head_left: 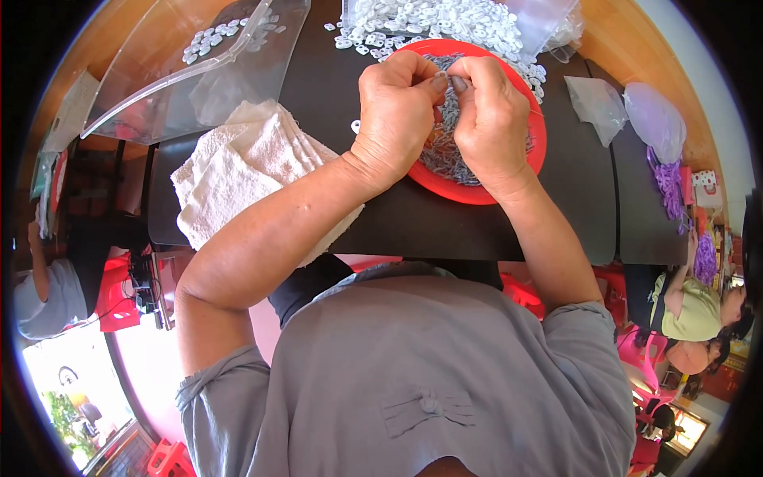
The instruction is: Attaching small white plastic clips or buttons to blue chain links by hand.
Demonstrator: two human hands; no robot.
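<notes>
Fingertips of both hands meet over the middle of a red plate (509,184), pinching something small and grey between them; what exactly sits in the grip is too small to tell. The left hand (395,111) is closed, thumb pressed against forefinger, and the right hand (493,119) is closed the same way, its nails touching the left's. Under them the plate holds a heap of thin grey pieces (439,153), and both wrists rest at its near rim. The plate sits on a dark desk (413,226). Just beyond it lies a spread of small white plastic pieces (429,20), some spilling from a clear bag (548,16) and touching the plate's far edge. To the left of the left forearm, a folded white towel (238,171) lies near the desk's edge, with a clear plastic tray (199,71) behind it holding a few more white pieces. Off to the right, well apart, are clear bags (596,99) and purple items (671,187).
</notes>
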